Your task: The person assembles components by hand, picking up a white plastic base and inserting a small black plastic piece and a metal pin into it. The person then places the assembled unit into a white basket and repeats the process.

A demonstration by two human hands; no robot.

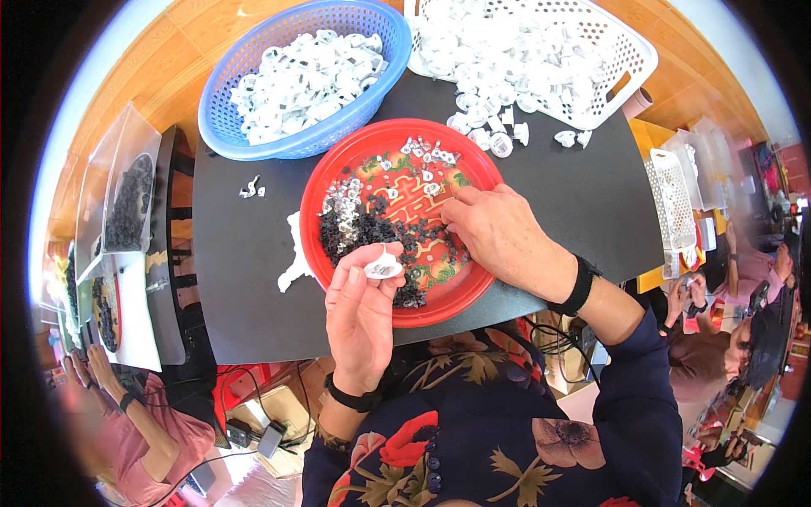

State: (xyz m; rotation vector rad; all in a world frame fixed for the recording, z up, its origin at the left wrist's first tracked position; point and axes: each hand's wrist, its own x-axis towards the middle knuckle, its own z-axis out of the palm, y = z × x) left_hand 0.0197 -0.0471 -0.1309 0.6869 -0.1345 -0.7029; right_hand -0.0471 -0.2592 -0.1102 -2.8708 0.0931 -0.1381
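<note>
A small white plastic part (383,267), rounded with a dark spot in it, sits in the fingers of my left hand (359,308), above the near left of a round red tray (314,253). My right hand (498,232) reaches over the tray's right side, its thumb and fingers pinched together low among the small pieces. Whatever is between those fingertips is hidden. Small black pieces (363,228) lie heaped on the left and middle of the tray. Clear plastic pieces (345,201) lie beside them, with more at the far edge.
A blue basket (221,101) full of white parts stands behind the tray. To its right is a white basket (629,63), with white parts spilled before it on the dark table (253,279). Other people work at both sides. A clear bin (101,194) stands far left.
</note>
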